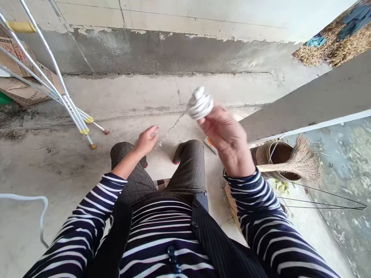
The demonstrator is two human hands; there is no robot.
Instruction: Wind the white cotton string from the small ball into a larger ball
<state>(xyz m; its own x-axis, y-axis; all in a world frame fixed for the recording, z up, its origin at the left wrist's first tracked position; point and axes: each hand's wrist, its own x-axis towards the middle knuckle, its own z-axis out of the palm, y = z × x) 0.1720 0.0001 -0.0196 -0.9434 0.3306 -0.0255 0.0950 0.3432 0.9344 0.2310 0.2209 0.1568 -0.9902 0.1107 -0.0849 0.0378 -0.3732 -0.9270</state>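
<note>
Head view. Right hand (226, 135), right of centre, holds a wound bundle of white cord (199, 103) just above frame centre: thumb and fingertips pinched on its lower right side. Bundle and hand slightly blurred. Loose strand (174, 126) runs down-left from it toward the left hand (147, 141), left of centre. Left fingers curled, gap narrow; can't tell if they have the strand or it just passes behind.

Risks, my read:
- Turns slide off the tapered end. Cause: pinch on one side only, no tie visible.
- Strand kinks or knots. Cause: it looks twisty.
- Strand snags on the grey trousers (185, 166). Cause: it dips near the knees.

Surface: bare concrete floor (58, 166), dark stains at left, crack top centre. Wall (185, 52) across the top, grey band under flaking pale paint. Upper left: metal crutches (75, 116) by a printed brown carton (31, 90). Lower left: white hose (23, 197). Right: straw broom (307, 160) across a bucket (262, 152), below a sloping grey slab (313, 96). Upper right: heap of tan husks or pods (352, 48), blue cloth (359, 21) on it.
</note>
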